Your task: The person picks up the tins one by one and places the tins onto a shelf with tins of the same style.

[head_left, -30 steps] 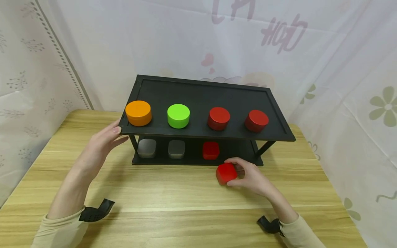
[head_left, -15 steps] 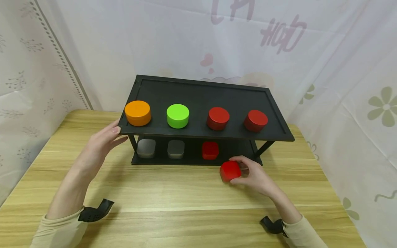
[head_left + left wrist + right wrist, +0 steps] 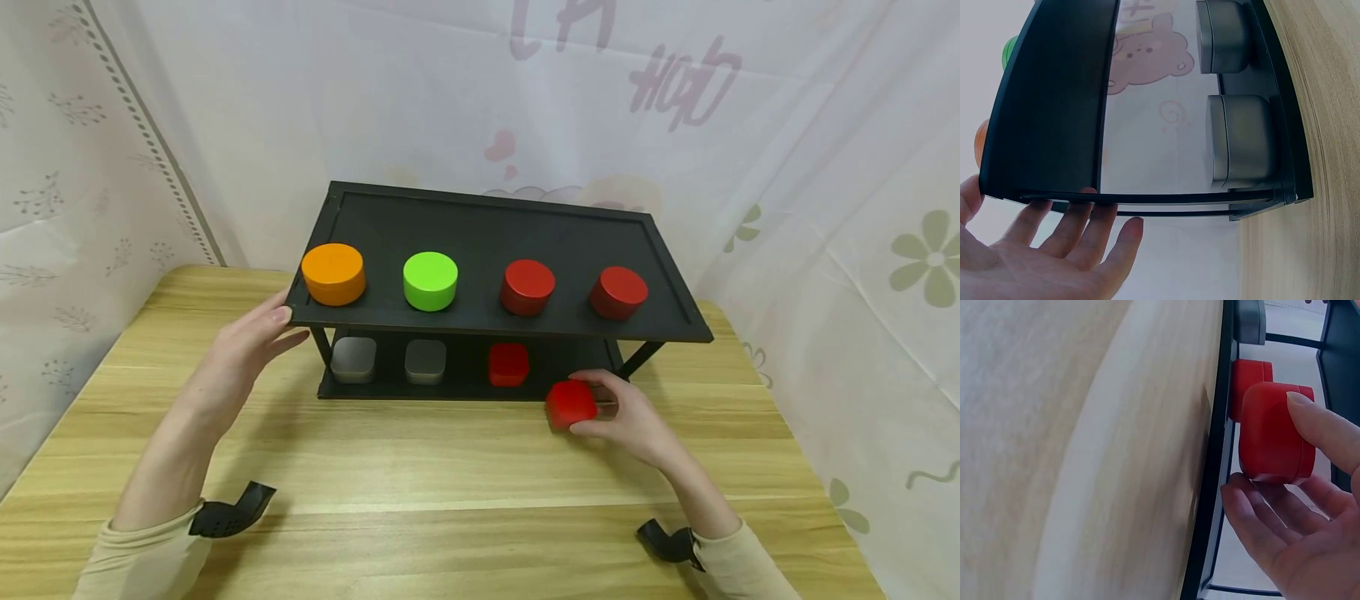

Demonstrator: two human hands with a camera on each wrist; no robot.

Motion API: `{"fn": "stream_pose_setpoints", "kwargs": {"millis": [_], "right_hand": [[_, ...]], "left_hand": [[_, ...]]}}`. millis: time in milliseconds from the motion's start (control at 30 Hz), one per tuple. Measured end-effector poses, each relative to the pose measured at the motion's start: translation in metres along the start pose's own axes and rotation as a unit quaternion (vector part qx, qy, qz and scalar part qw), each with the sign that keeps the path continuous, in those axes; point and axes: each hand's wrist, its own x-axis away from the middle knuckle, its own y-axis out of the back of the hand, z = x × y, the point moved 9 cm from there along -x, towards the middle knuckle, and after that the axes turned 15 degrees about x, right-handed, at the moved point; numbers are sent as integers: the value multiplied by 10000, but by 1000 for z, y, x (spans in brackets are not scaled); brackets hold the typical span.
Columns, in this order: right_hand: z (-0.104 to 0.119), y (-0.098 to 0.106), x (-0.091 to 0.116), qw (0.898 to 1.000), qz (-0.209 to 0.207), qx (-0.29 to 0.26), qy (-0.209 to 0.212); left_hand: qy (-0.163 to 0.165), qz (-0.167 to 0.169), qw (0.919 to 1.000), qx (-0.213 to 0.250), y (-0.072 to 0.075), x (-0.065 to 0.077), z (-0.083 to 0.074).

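Note:
My right hand (image 3: 626,417) grips a red square tin (image 3: 572,405) with rounded corners, between thumb and fingers. It is held at the front edge of the lower board of a black two-tier shelf (image 3: 487,225). In the right wrist view the held tin (image 3: 1272,434) overlaps another red tin (image 3: 1249,384) standing on that board. My left hand (image 3: 243,342) holds the upper board's front left corner, thumb on top and fingers underneath. Two grey square tins (image 3: 354,360) and a red square tin (image 3: 508,364) stand on the lower board.
Along the upper board's front stand an orange round tin (image 3: 333,273), a green round tin (image 3: 430,281) and two red round tins (image 3: 527,287). The shelf stands on a wooden table (image 3: 420,500), before a patterned white cloth (image 3: 450,100). Black legs (image 3: 637,360) join the boards.
My right hand has moved the red square tin to the right and toward the lower board. My left hand has stayed at the shelf's corner.

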Motion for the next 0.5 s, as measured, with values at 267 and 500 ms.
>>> {"fn": "stream_pose_setpoints", "kwargs": {"millis": [267, 500], "right_hand": [[-10, 8, -5, 9996, -205, 86, -153], [-15, 16, -12, 9987, -426, 252, -151]], "left_hand": [[27, -20, 10000, -84, 1, 0, 1], [15, -34, 10000, -41, 0, 0, 0]]}}
